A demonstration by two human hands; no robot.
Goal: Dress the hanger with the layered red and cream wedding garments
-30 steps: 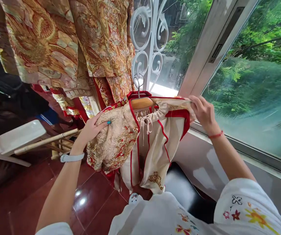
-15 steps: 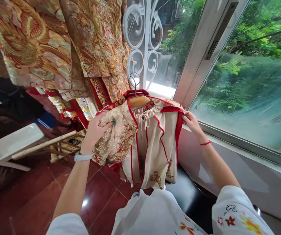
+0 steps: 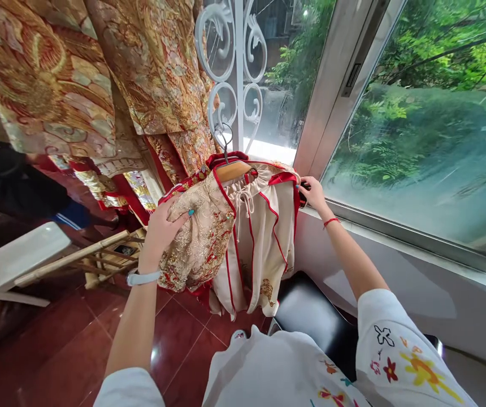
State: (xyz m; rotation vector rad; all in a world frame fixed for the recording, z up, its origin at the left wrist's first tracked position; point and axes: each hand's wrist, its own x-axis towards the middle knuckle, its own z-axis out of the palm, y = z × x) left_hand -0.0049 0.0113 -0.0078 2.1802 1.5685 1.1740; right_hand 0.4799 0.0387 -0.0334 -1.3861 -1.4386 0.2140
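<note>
A cream and gold embroidered garment (image 3: 264,237) with red trim hangs on a wooden hanger (image 3: 232,169), hooked on the white scrolled window grille (image 3: 234,85). My left hand (image 3: 164,229) is closed on the garment's gold beaded left sleeve, bunching it. My right hand (image 3: 313,193) pinches the red-edged right shoulder of the same garment, close to the window frame.
Large gold and red embroidered robes (image 3: 99,85) hang at upper left. A white chair (image 3: 18,257) with wooden rails stands at left on a red tiled floor. A black stool (image 3: 311,316) sits below the garment. The window sill (image 3: 416,243) runs along the right.
My right hand has come down from the lifted front panel to the garment's right shoulder edge, and the panel has dropped. My left hand keeps hold of the sleeve. The view shifted left.
</note>
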